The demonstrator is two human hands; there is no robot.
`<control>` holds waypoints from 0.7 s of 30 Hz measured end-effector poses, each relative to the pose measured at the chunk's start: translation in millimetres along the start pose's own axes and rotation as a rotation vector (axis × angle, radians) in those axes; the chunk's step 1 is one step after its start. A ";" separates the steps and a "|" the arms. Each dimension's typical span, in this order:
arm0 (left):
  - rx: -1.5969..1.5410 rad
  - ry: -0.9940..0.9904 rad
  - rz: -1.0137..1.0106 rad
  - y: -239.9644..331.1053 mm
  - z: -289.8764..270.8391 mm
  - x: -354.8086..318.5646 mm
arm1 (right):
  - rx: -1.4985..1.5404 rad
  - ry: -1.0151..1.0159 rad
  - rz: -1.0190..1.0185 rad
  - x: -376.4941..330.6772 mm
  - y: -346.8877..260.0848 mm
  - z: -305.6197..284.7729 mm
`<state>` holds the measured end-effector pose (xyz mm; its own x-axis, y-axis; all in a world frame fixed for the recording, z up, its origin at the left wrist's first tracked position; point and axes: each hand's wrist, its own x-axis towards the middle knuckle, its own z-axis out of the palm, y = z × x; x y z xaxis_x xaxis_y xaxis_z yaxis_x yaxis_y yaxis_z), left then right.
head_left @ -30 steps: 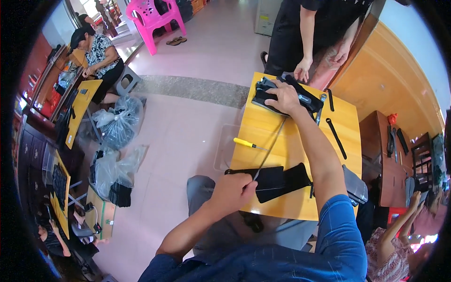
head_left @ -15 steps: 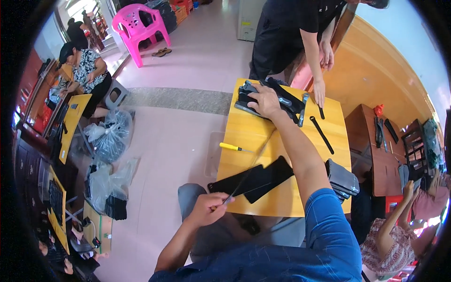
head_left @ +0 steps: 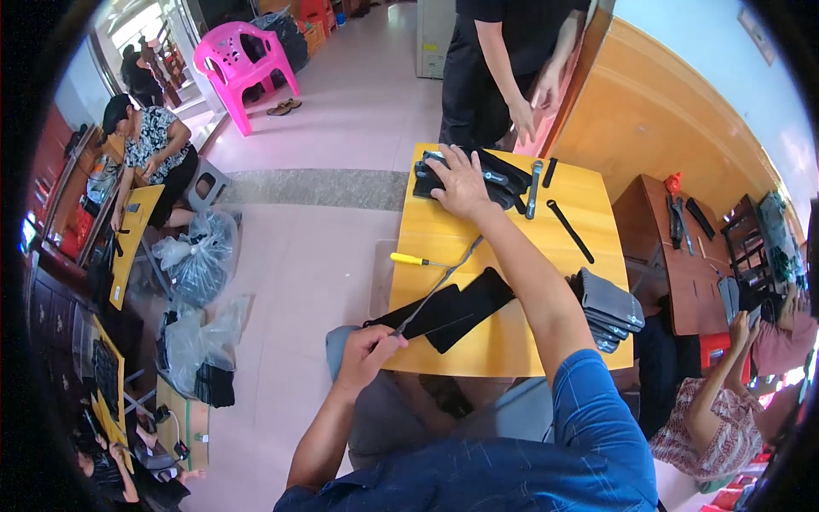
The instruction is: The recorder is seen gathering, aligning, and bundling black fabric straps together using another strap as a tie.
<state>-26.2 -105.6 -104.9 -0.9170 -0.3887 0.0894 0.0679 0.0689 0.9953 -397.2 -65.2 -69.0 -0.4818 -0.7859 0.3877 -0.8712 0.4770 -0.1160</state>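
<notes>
My left hand (head_left: 367,354), closed in a pinch at the table's near left edge, holds one end of a narrow dark grey strip (head_left: 444,277). The strip runs slackly away over a black fabric piece (head_left: 478,317), its far end lying near my right forearm. My right hand (head_left: 461,183) reaches across the table, fingers spread, resting on a pile of black straps and fabric pieces (head_left: 503,171). Part of that pile is hidden under the hand. A screwdriver with a yellow handle (head_left: 409,258) lies left of the strip.
On the yellow table (head_left: 546,256) lie a grey strap (head_left: 534,189), a long black strap (head_left: 570,230) and a stack of folded grey pieces (head_left: 610,307). A person in black (head_left: 503,77) stands at the far side. Left on the floor are filled plastic bags (head_left: 200,256).
My right hand has flattened and spread over the pile. The strip in my left hand now hangs slacker and wavier. The standing person's hand has lifted off the short black strap.
</notes>
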 end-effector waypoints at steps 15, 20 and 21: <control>0.146 0.001 0.118 10.3 37.5 -28.9 | 0.817 0.376 0.921 -137.9 -10.9 25.7; 0.225 -0.200 0.079 32.2 60.0 -41.0 | 1.484 0.213 1.033 -151.7 -11.7 36.5; 0.246 -0.220 0.110 31.8 63.9 -40.0 | 1.473 0.213 0.987 -148.5 -3.7 46.5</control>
<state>-12.5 -29.1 -79.2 -0.9740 -0.1611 0.1591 0.0989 0.3291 0.9391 -326.8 31.4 -168.6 -0.9103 -0.3386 -0.2382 0.2902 -0.1116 -0.9504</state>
